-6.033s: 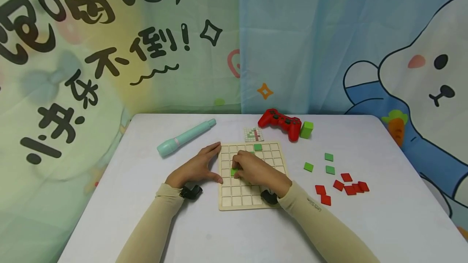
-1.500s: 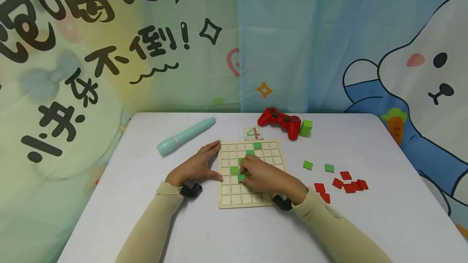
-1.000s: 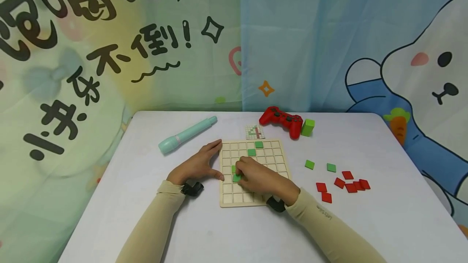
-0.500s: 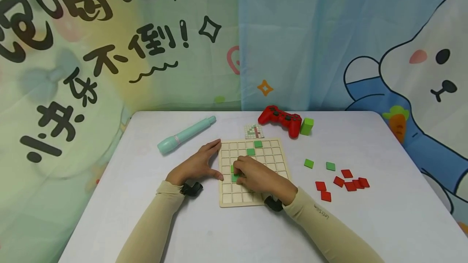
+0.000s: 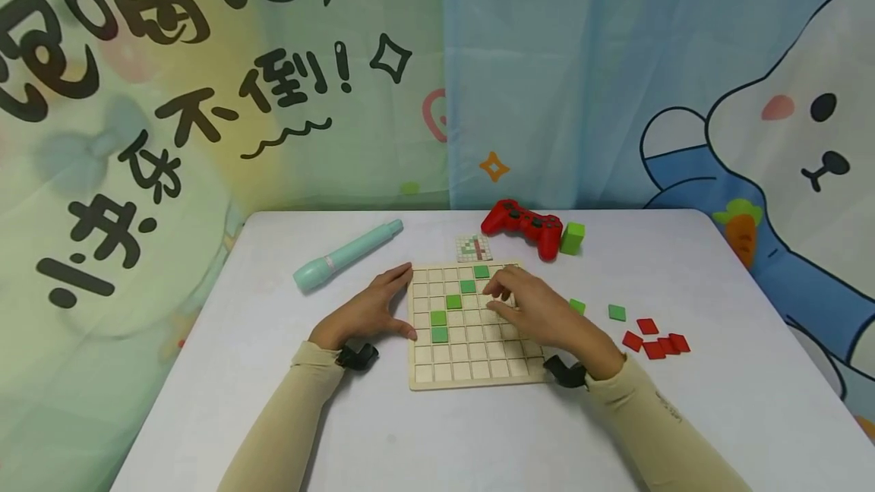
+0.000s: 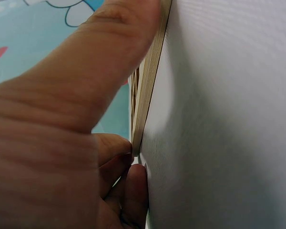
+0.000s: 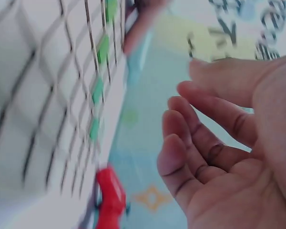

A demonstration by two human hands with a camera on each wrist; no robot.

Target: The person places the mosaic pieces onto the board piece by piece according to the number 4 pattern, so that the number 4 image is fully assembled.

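Note:
A wooden grid board point(image 5: 472, 385) lies on the table, with several green square tiles in its cells. The lowest green tile point(image 5: 440, 335) sits right below another green tile point(image 5: 438, 318); more step up diagonally to the top tile point(image 5: 481, 272). My left hand point(image 5: 369, 311) rests along the board's left edge, thumb and fingers spread. In the left wrist view its thumb point(image 6: 109, 52) touches the board's side. Above the right half of the board hovers my right hand point(image 5: 540, 310). Its fingers point(image 7: 174, 152) are loosely bent, with nothing between them and the thumb.
Right of the board lie two loose green tiles point(image 5: 617, 313) and several red tiles point(image 5: 654, 350). Behind it are a small pattern card point(image 5: 473, 247), a red game controller point(image 5: 522, 228) and a green block point(image 5: 572, 238). A mint-green cylinder point(image 5: 349, 255) lies at the back left.
One green tile left the table's right side and now sits in the board's lower left part. My right hand has let go of it and moved right. The left hand stays put.

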